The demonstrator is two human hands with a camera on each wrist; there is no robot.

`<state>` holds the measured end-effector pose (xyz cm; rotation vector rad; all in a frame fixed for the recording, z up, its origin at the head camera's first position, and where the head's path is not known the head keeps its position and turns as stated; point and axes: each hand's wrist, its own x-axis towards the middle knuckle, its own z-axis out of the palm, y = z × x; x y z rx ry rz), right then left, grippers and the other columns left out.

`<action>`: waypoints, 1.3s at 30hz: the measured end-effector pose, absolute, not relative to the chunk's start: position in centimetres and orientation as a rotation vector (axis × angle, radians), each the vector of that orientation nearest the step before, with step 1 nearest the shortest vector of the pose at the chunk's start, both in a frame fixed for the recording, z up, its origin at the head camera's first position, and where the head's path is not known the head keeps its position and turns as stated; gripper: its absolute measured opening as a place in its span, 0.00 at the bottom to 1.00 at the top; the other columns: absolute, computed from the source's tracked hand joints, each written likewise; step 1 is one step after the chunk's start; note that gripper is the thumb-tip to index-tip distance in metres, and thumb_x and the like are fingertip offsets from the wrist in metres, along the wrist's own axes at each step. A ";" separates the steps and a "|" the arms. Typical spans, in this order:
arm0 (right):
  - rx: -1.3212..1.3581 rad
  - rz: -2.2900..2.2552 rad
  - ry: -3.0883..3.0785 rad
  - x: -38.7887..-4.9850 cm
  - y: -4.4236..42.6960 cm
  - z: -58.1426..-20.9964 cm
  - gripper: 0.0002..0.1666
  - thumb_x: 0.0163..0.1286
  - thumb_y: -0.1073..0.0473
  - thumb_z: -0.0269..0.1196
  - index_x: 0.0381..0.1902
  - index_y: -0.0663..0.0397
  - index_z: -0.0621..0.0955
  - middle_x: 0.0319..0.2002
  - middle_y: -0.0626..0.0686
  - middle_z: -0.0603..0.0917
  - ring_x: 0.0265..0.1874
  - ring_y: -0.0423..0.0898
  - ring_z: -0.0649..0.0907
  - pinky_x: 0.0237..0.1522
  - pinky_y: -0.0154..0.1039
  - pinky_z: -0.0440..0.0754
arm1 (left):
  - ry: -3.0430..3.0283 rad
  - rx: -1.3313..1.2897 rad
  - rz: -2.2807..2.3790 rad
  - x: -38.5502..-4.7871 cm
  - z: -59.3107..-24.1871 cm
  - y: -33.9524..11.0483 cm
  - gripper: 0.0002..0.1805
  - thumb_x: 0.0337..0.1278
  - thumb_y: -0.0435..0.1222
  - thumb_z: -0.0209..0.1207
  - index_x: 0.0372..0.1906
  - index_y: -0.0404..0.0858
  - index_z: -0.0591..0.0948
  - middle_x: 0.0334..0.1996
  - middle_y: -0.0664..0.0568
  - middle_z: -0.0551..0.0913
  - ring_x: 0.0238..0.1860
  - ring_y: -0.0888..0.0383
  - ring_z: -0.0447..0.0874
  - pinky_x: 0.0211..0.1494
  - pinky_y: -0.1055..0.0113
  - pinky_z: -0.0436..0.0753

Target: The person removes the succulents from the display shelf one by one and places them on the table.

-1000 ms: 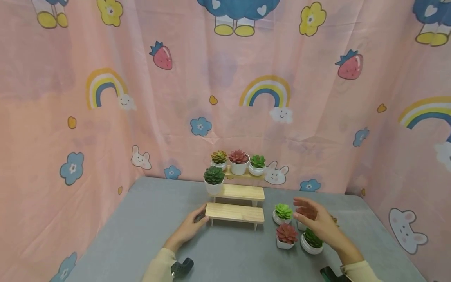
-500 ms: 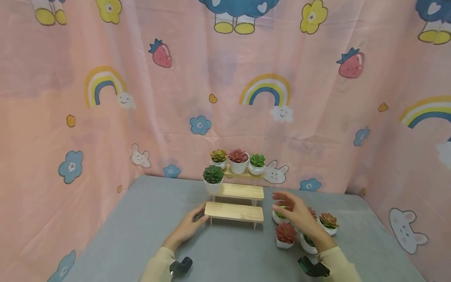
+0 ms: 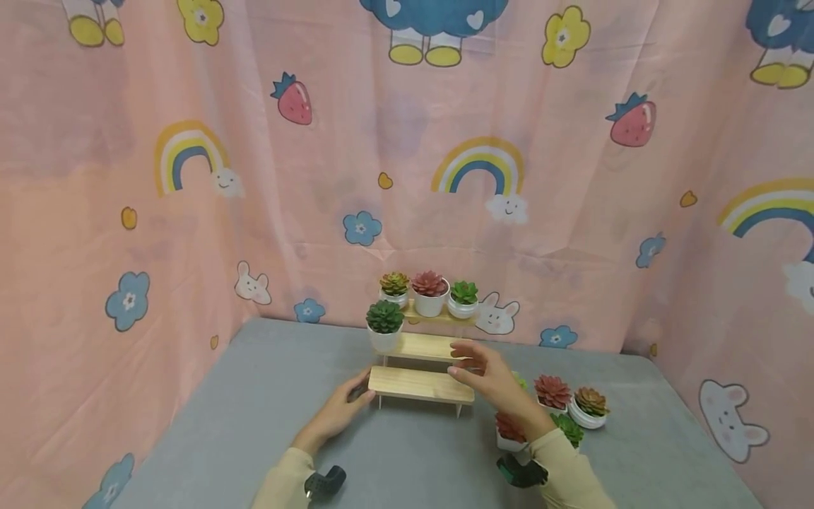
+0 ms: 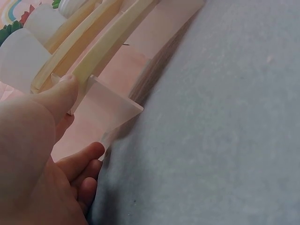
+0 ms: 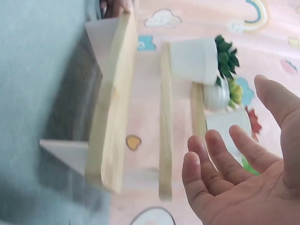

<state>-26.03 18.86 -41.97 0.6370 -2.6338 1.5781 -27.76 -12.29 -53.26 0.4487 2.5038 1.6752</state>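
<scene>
At lower left of centre, the left hand (image 3: 337,411) grips a three-tier pale wooden stand (image 3: 416,384) by the bottom shelf's left end, thumb against the plank. A dark green succulent in a white pot (image 3: 384,326) stands at the middle shelf's left; along the top shelf are yellow-red (image 3: 394,285), dusty-red (image 3: 429,284) and green (image 3: 463,292) succulents in white pots. Right of centre, the right hand (image 3: 492,382) hovers near the shelves' right end, thumb apart, fingers gently bent, holding nothing. Lower right, more potted succulents (image 3: 552,392) cluster on the grey table (image 3: 655,431), some partly hidden by the right arm.
</scene>
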 end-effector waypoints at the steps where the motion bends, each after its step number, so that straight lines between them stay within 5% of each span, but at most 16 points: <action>1: 0.630 1.593 -2.636 -26.1 18.4 -41.9 0.31 0.72 0.56 0.65 0.69 0.62 0.72 0.62 0.67 0.79 0.57 0.60 0.82 0.58 0.52 0.83 | 2.500 0.451 1.678 -27.8 -53.2 -12.3 0.36 0.73 0.49 0.56 0.78 0.38 0.62 0.75 0.37 0.67 0.78 0.34 0.58 0.79 0.37 0.58; 26: 0.503 1.841 -2.495 -29.3 10.7 -41.9 0.32 0.71 0.66 0.63 0.70 0.68 0.69 0.69 0.69 0.72 0.65 0.67 0.76 0.69 0.62 0.73 | 2.499 0.458 1.708 -27.8 -53.4 -12.2 0.34 0.73 0.47 0.56 0.78 0.39 0.64 0.75 0.38 0.68 0.78 0.35 0.58 0.79 0.35 0.57; 39: 0.458 1.931 -2.475 -30.6 8.5 -42.1 0.41 0.70 0.59 0.66 0.76 0.60 0.62 0.70 0.66 0.70 0.69 0.66 0.71 0.71 0.61 0.71 | 2.495 0.472 1.720 -27.8 -53.3 -12.4 0.34 0.73 0.43 0.57 0.77 0.37 0.63 0.73 0.38 0.70 0.78 0.36 0.59 0.78 0.37 0.60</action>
